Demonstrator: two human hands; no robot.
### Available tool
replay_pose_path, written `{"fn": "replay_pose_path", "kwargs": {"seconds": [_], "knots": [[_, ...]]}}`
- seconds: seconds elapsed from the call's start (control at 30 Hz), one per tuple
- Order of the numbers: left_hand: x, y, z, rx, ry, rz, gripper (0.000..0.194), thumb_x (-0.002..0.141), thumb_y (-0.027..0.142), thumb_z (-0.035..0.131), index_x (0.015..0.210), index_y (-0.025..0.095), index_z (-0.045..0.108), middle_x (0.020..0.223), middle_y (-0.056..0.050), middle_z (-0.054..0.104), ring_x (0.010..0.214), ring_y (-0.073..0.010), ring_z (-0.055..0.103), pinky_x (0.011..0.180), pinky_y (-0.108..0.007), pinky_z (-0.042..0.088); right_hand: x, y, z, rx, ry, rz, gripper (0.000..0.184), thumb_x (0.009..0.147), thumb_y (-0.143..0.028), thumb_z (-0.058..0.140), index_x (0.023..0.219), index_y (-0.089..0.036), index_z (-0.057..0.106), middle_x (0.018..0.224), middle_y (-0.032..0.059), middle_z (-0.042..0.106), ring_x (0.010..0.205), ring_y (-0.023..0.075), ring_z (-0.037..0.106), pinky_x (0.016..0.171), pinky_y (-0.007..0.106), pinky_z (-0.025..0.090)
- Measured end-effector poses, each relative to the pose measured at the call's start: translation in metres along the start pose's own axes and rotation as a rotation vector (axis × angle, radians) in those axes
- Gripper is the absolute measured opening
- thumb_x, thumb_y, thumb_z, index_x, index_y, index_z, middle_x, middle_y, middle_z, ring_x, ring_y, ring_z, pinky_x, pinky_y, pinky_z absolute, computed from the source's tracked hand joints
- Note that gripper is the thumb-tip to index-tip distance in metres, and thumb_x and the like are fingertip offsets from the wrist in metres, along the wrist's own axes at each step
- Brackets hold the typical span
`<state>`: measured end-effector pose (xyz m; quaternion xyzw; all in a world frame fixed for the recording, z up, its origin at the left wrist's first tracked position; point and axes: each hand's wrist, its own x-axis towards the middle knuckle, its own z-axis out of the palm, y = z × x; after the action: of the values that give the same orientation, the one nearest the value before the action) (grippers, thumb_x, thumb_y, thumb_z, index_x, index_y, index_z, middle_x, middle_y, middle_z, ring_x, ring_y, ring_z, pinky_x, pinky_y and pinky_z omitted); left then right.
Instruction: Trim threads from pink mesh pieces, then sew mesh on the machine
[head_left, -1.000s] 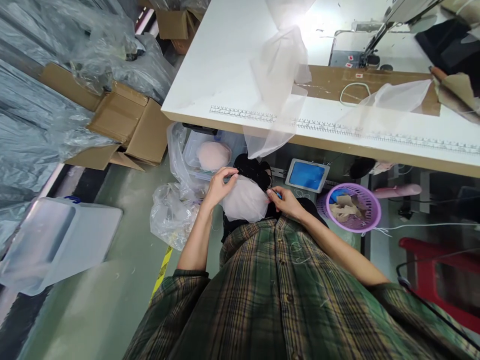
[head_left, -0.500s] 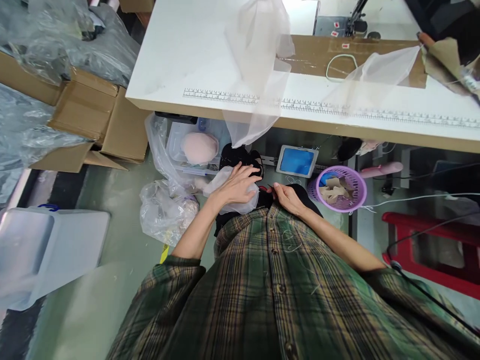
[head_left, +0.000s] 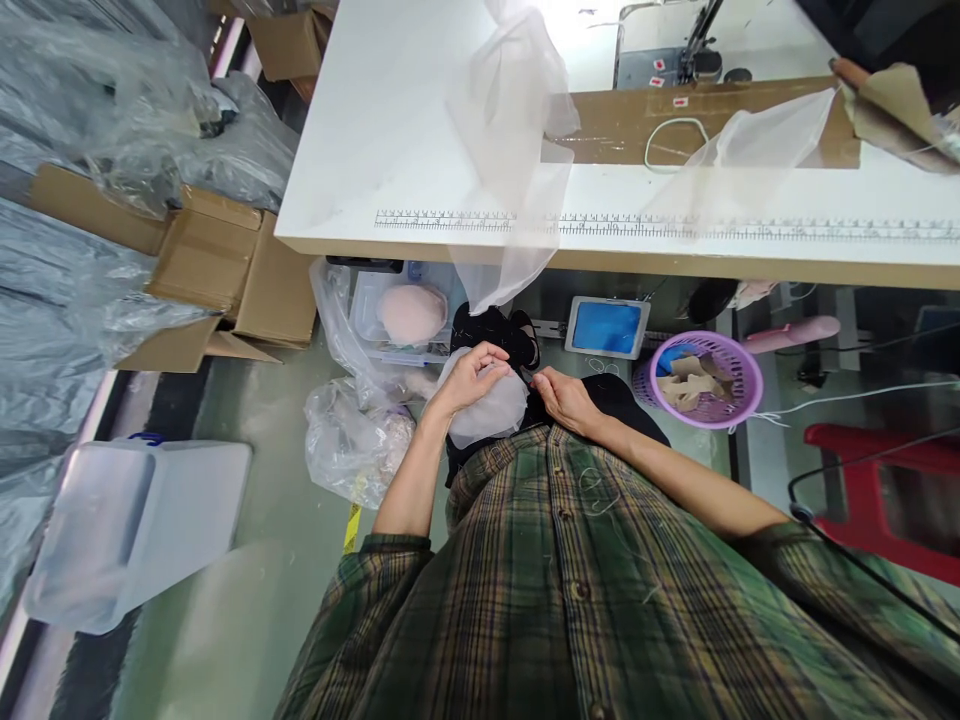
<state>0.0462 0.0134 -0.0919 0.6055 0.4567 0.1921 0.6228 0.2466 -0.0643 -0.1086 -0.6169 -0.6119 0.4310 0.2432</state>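
Sheer white fabric (head_left: 491, 412) lies bunched over my dark-clad lap. My left hand (head_left: 469, 382) is closed above it, thumb and fingers pinched together at its upper edge on the fabric. Close by on the right, my right hand (head_left: 568, 402) is curled near the top of my lap, its fingers closed. Whatever lies in the right fingers is hidden. A longer piece of sheer white fabric (head_left: 510, 150) hangs over the front edge of the white table (head_left: 360, 130), just above my hands.
A sewing machine (head_left: 697, 65) stands on the table beyond taped cardboard (head_left: 622, 130). Below are a purple basket (head_left: 750, 395), a clear bin (head_left: 367, 310) holding a pink rounded thing (head_left: 412, 313), and a plastic bag (head_left: 345, 440). A red stool (head_left: 855, 480) stands right; an opened carton (head_left: 206, 260) lies left.
My left hand has gone from spread flat on the fabric to a pinch. My right hand has closed further; the small red and dark item near its fingertips no longer shows. The view has shifted.
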Motion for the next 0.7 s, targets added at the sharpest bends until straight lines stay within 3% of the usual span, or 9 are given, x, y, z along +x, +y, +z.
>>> {"fn": "replay_pose_path", "kwargs": {"seconds": [0.23, 0.47, 0.6, 0.7], "knots": [[-0.002, 0.005, 0.001, -0.169, 0.029, -0.032, 0.043, 0.079, 0.047, 0.068, 0.105, 0.018, 0.051, 0.091, -0.006, 0.072, 0.087, -0.0159, 0.067, 0.08, -0.027, 0.049, 0.016, -0.017, 0.01, -0.05, 0.013, -0.041, 0.035, 0.101, -0.044, 0.031, 0.085, -0.022, 0.053, 0.081, 0.0066, 0.063, 0.073, 0.0193, 0.058, 0.067, 0.028, 0.038], [-0.002, 0.004, 0.001, -0.166, 0.087, -0.058, 0.048, 0.077, 0.051, 0.069, 0.104, 0.017, 0.051, 0.092, -0.007, 0.071, 0.084, -0.0156, 0.067, 0.075, -0.025, 0.048, 0.02, -0.02, 0.016, -0.051, 0.034, -0.034, 0.041, 0.099, -0.053, 0.03, 0.08, -0.023, 0.051, 0.077, 0.0062, 0.06, 0.071, 0.0197, 0.056, 0.065, 0.028, 0.038], [-0.002, 0.002, 0.002, -0.165, 0.065, -0.019, 0.046, 0.078, 0.05, 0.068, 0.105, 0.017, 0.049, 0.088, -0.005, 0.07, 0.081, -0.0152, 0.066, 0.073, -0.025, 0.048, 0.019, -0.019, 0.02, -0.011, 0.074, 0.013, 0.047, 0.098, -0.058, 0.026, 0.073, -0.023, 0.045, 0.068, 0.0047, 0.055, 0.065, 0.019, 0.053, 0.064, 0.029, 0.038], [-0.005, 0.006, 0.003, -0.047, 0.058, 0.075, 0.04, 0.084, 0.047, 0.061, 0.107, 0.017, 0.049, 0.095, -0.006, 0.07, 0.089, -0.0183, 0.067, 0.081, -0.03, 0.05, 0.013, -0.019, 0.018, 0.036, 0.12, 0.043, 0.052, 0.1, -0.057, 0.014, 0.074, -0.024, 0.044, 0.063, 0.0026, 0.051, 0.059, 0.0176, 0.05, 0.062, 0.029, 0.039]]}}
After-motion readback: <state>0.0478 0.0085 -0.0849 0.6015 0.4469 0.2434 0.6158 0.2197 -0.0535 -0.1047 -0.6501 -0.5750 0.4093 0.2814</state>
